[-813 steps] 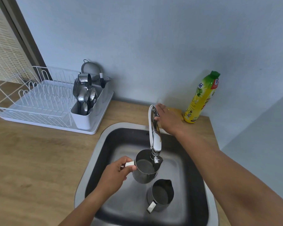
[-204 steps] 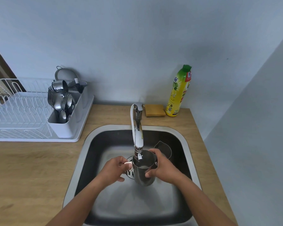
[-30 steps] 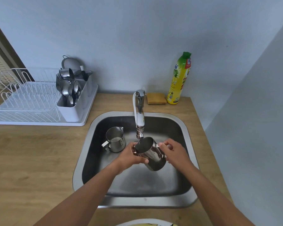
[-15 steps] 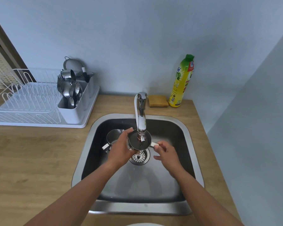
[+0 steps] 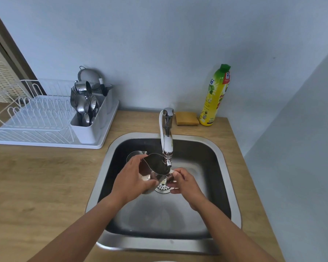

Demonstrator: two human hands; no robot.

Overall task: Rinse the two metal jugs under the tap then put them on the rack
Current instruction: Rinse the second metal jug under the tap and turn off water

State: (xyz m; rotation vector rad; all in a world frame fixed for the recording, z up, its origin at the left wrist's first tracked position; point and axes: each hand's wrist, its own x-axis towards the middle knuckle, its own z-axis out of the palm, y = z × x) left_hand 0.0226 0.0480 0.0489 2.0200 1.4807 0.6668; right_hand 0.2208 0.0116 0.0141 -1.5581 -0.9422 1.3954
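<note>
Head view is showing us holding one metal jug [image 5: 155, 171] under the tap [image 5: 167, 140], over the drain of the steel sink [image 5: 225, 167]. Our left hand [image 5: 131, 180] is wrapping closed around the jug's body, and our right hand [image 5: 184, 183] is pinching at its far side, apparently on the handle, though that part is blurring and we cannot tell for sure. The second jug [image 5: 134, 155] is standing in the sink just beyond our left hand, mostly hidden behind it. We are judging the task as roughly midway: rinsing is under way, and neither jug is sitting on the rack [image 5: 36, 120], which is lying well to the left of our hands on the wooden bench [image 5: 36, 176]. Both jugs are still needing to be carried there. The held jug is gleaming like polished steel, smooth and rounded with a pouring lip, so we are expecting it to be slippery when wet. The rack is made of white coated wire over a plastic tray, and its prongs are looking free to take both jugs.
</note>
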